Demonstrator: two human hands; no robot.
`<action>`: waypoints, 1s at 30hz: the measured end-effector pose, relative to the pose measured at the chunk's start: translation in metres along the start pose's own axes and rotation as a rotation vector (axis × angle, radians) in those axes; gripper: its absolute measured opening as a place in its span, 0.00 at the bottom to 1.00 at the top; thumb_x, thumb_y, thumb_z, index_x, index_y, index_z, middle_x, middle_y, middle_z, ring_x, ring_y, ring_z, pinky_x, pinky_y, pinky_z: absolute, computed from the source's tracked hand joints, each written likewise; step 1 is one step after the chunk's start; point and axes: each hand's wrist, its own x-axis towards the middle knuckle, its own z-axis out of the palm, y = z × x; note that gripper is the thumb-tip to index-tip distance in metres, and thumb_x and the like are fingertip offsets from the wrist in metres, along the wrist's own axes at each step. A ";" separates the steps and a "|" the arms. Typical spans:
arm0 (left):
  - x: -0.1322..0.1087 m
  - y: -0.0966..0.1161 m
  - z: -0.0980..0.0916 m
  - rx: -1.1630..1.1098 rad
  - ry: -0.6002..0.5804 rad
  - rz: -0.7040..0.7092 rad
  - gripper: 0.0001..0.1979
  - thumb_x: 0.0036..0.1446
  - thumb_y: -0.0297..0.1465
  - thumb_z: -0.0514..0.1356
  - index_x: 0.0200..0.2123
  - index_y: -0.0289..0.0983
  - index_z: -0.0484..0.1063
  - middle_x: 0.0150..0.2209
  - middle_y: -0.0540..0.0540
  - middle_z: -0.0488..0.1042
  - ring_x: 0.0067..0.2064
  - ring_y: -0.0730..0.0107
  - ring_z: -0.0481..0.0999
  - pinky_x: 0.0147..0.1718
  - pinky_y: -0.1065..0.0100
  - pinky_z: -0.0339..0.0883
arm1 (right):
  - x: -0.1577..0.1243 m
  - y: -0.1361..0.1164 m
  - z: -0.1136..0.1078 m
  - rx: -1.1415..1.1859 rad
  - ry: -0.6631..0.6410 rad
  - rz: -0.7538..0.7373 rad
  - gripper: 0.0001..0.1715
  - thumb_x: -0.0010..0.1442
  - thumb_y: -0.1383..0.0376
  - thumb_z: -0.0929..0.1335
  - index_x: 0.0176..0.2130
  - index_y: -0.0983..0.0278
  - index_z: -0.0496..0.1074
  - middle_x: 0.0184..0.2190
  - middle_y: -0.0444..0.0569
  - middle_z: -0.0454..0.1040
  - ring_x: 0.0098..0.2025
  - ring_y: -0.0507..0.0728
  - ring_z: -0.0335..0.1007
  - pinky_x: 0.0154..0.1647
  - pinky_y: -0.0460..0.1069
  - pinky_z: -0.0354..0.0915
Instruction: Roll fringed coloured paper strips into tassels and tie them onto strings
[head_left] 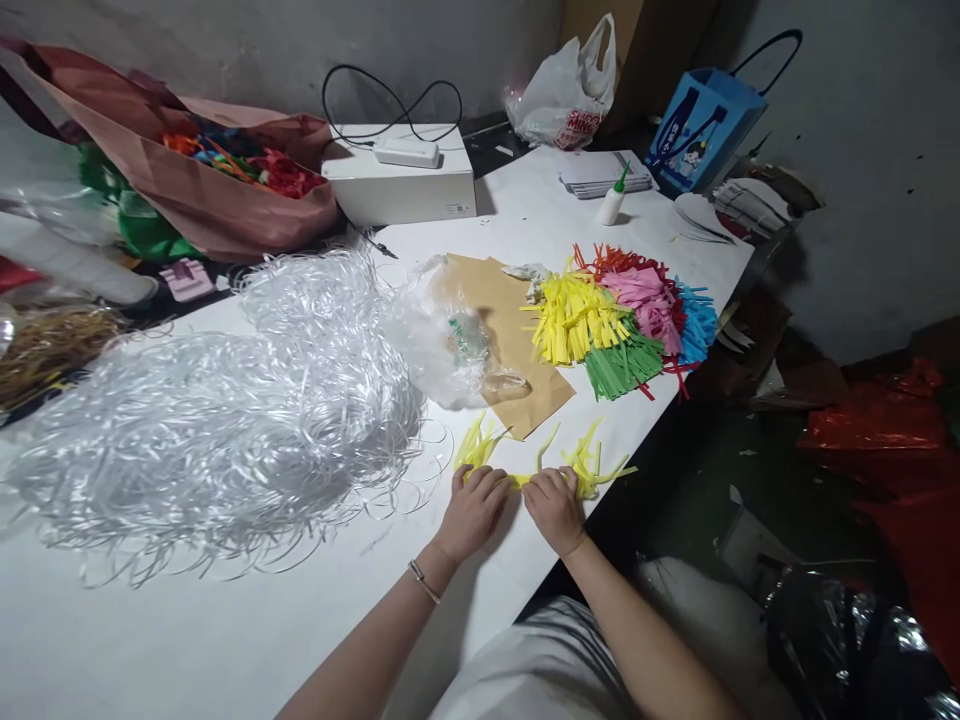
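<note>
Near the table's front edge lies a fringed yellow paper strip (517, 482), its cut ends spreading away from me. My left hand (474, 505) has its fingers closed on the strip's left part. On the right part, my right hand (553, 508) grips the same strip, fingers curled and thumb hidden. A short band of yellow shows between the two hands. Beyond them sits a pile of fringed paper bundles, with a yellow bundle (577, 318), a green bundle (624, 362), a pink bundle (646, 305) and a blue bundle (696, 322).
A heap of shiny white strands (225, 430) covers the left side. A clear plastic bag (439, 340) rests on brown paper (551, 395). Behind stand a glue bottle (611, 207), a white box (405, 190), a blue bag (694, 130) and a pink bag (202, 205). The table edge (637, 440) runs close by my right hand.
</note>
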 end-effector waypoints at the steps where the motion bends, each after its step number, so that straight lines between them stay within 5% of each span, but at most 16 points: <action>1: -0.002 -0.001 0.002 -0.005 -0.011 0.019 0.11 0.61 0.26 0.54 0.45 0.41 0.72 0.44 0.44 0.77 0.48 0.61 0.70 0.53 0.54 0.51 | 0.000 0.001 -0.001 0.002 -0.004 -0.002 0.09 0.66 0.67 0.64 0.33 0.60 0.71 0.32 0.43 0.73 0.41 0.54 0.66 0.54 0.55 0.49; 8: -0.005 -0.008 0.005 -0.046 -0.050 0.023 0.10 0.62 0.27 0.54 0.39 0.42 0.75 0.39 0.46 0.78 0.44 0.63 0.71 0.52 0.54 0.53 | -0.009 0.004 -0.002 -0.028 -0.017 0.036 0.09 0.65 0.68 0.65 0.32 0.60 0.71 0.36 0.45 0.75 0.43 0.55 0.67 0.56 0.57 0.49; 16: -0.002 -0.004 -0.008 -0.101 -0.012 -0.145 0.09 0.63 0.30 0.53 0.36 0.40 0.74 0.39 0.45 0.77 0.44 0.62 0.71 0.50 0.54 0.54 | -0.024 0.030 -0.020 0.019 0.071 0.245 0.11 0.66 0.67 0.63 0.32 0.61 0.71 0.45 0.52 0.73 0.52 0.60 0.64 0.60 0.63 0.46; 24: 0.015 0.009 -0.007 0.044 -0.111 -0.294 0.08 0.60 0.29 0.53 0.32 0.38 0.71 0.36 0.42 0.73 0.41 0.57 0.68 0.45 0.53 0.53 | -0.010 0.022 -0.025 -0.043 0.071 0.339 0.07 0.64 0.67 0.64 0.33 0.63 0.70 0.49 0.57 0.71 0.56 0.65 0.61 0.60 0.68 0.42; 30: 0.014 0.010 -0.004 0.065 -0.091 -0.277 0.07 0.60 0.27 0.52 0.35 0.39 0.71 0.37 0.43 0.73 0.42 0.58 0.68 0.49 0.51 0.53 | -0.001 0.002 -0.016 0.008 0.036 0.014 0.08 0.64 0.70 0.66 0.35 0.58 0.72 0.39 0.46 0.75 0.49 0.57 0.66 0.62 0.62 0.42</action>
